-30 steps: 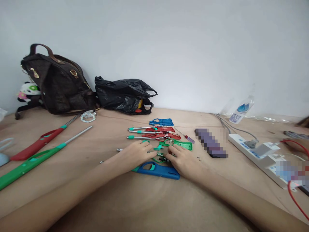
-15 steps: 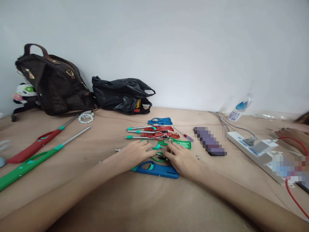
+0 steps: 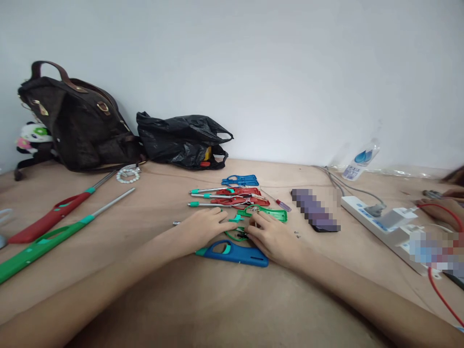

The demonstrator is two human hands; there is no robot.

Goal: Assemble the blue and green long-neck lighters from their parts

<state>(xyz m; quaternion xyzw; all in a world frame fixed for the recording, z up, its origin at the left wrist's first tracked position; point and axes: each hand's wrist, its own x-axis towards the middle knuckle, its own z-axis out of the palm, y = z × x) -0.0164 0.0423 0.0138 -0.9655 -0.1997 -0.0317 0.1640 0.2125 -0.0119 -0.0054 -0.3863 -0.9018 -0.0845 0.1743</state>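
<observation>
Left hand: the left hand (image 3: 203, 228) lay knuckles-up, fingertips pinching a small green plastic lighter part (image 3: 237, 234), steadying it.
Right hand: the right hand (image 3: 273, 237) met it there, fingers curled on the same part.
Part: on the tabletop (image 3: 224, 299), just beyond a blue plastic lighter handle shell (image 3: 235, 252).

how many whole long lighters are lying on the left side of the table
2: a red lighter nearer the brown bag, and a green lighter just in front of it. More may lie past the left edge.
</observation>
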